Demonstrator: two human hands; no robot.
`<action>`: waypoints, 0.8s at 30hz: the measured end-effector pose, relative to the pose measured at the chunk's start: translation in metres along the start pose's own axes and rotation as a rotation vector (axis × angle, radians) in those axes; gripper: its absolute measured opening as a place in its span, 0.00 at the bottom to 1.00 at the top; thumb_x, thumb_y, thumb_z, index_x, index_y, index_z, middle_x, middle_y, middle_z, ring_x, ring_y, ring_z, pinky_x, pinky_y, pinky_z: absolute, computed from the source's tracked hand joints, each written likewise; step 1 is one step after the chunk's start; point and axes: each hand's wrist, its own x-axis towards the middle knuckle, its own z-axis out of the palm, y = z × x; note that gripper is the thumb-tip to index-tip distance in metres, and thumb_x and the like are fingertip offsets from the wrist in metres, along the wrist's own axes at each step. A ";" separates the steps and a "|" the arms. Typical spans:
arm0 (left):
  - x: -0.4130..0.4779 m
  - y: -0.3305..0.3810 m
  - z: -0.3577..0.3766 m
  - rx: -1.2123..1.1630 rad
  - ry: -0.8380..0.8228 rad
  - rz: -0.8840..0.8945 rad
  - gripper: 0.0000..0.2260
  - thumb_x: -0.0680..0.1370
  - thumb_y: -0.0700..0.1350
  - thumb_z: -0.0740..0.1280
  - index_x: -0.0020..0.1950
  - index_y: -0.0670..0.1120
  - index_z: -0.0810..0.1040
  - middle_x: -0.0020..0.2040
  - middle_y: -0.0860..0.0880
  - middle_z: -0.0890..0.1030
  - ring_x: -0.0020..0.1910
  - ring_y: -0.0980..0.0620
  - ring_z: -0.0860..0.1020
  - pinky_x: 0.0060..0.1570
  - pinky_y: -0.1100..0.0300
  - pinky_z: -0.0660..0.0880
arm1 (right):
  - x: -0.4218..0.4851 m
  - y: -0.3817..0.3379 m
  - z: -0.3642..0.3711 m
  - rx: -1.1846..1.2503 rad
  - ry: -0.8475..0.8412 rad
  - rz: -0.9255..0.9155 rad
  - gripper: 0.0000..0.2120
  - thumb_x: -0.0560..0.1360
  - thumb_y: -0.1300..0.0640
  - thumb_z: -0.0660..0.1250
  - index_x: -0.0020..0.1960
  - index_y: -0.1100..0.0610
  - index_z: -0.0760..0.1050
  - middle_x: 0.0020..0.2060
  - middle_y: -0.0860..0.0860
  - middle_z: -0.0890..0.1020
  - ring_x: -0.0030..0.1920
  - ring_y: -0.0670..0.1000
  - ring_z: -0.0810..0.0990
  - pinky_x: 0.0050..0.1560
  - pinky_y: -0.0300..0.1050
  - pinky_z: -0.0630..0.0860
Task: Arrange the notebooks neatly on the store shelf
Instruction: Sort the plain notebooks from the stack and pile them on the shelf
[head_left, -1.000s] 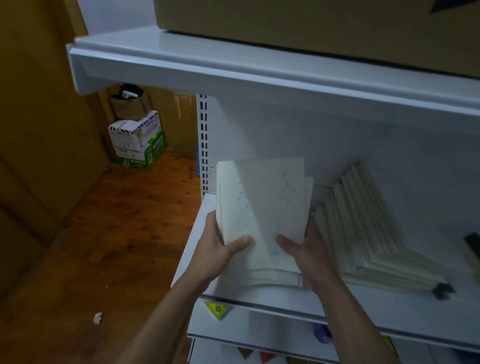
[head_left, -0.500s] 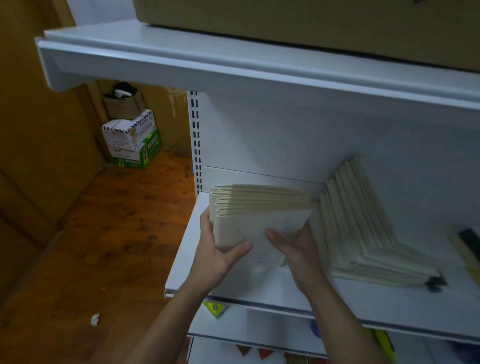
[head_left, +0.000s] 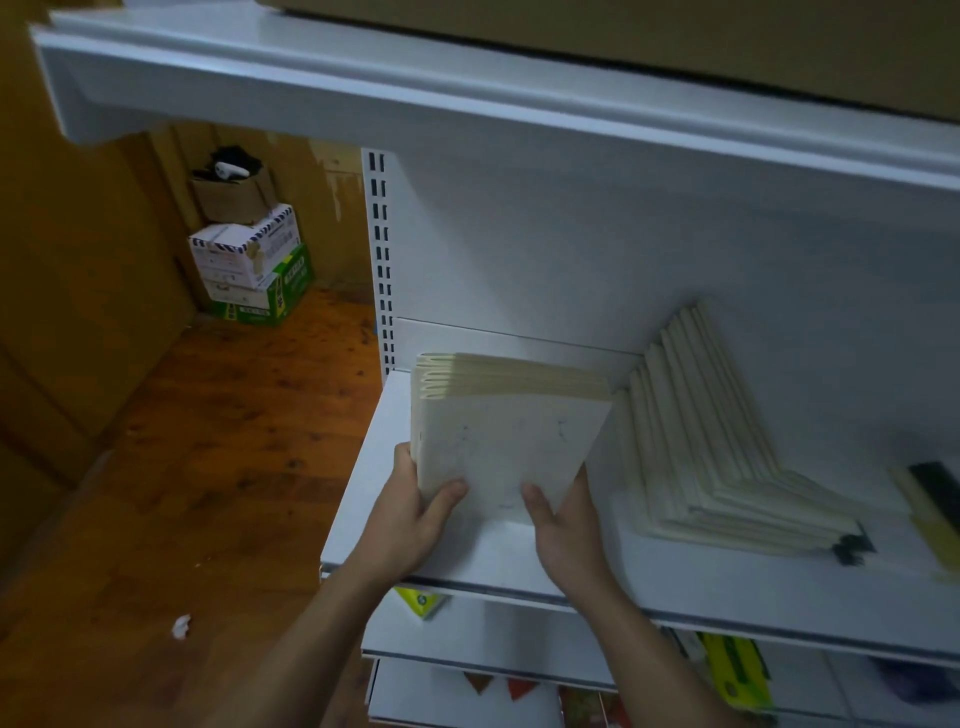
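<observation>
While both forearms reach up, left hand (head_left: 410, 514) grips the left edge of a stack of cream paper notebooks (head_left: 506, 441), thumb on its cover; right hand (head_left: 566, 530) pinches the lower right corner. Stack upright over white metal shelf (head_left: 675, 577), left of leaning cream notebooks (head_left: 696, 431).

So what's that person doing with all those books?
A person is sorting notebooks. Their left hand and right hand grip a stack of cream paper notebooks, held upright at the left end of the white metal shelf. To its right, a row of cream notebooks leans fanned against the back wall.
</observation>
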 end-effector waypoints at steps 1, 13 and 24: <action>0.001 0.003 0.000 0.026 0.019 -0.002 0.23 0.75 0.57 0.66 0.64 0.52 0.62 0.54 0.61 0.73 0.53 0.56 0.77 0.43 0.64 0.80 | 0.002 -0.003 0.000 -0.022 0.011 -0.005 0.22 0.78 0.64 0.64 0.67 0.50 0.60 0.50 0.35 0.71 0.49 0.35 0.72 0.44 0.15 0.62; 0.010 0.098 0.000 -0.182 0.022 -0.048 0.12 0.80 0.60 0.56 0.54 0.54 0.73 0.44 0.51 0.80 0.40 0.52 0.79 0.34 0.62 0.75 | -0.015 -0.109 -0.073 -0.172 0.093 -0.157 0.13 0.76 0.51 0.66 0.60 0.46 0.72 0.46 0.33 0.76 0.46 0.36 0.76 0.44 0.24 0.69; 0.023 0.239 0.065 -0.139 -0.289 0.016 0.33 0.61 0.68 0.64 0.56 0.46 0.79 0.54 0.41 0.82 0.53 0.42 0.80 0.60 0.43 0.72 | -0.012 -0.162 -0.222 -0.078 0.177 0.046 0.09 0.74 0.55 0.66 0.46 0.60 0.81 0.38 0.50 0.84 0.39 0.50 0.82 0.40 0.42 0.73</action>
